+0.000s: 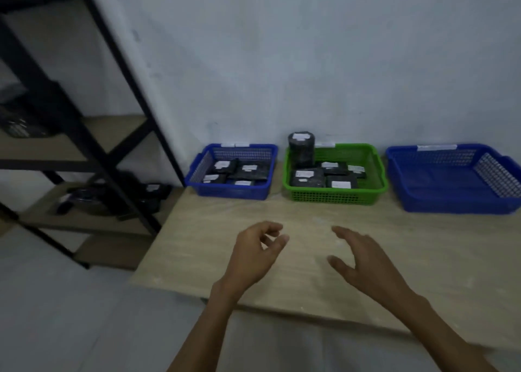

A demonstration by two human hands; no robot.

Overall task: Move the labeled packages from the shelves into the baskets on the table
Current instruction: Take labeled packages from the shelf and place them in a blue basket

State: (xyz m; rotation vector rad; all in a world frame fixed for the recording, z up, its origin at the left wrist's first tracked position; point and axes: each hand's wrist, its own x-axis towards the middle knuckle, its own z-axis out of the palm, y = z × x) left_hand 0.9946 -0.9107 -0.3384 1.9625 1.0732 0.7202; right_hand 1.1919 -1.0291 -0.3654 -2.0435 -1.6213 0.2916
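Observation:
Three baskets stand along the back of the wooden table. The left blue basket holds several black packages with white labels. The green basket holds several flat black packages and one upright black cylinder. The right blue basket looks bare inside. More black packages lie on a lower shelf of the black metal rack at left, and a dark blurred one sits higher up. My left hand and my right hand hover over the table, fingers apart, holding nothing.
A pale wall rises directly behind the baskets. The rack's diagonal black post runs down to the table's left corner. Light floor lies between me and the rack.

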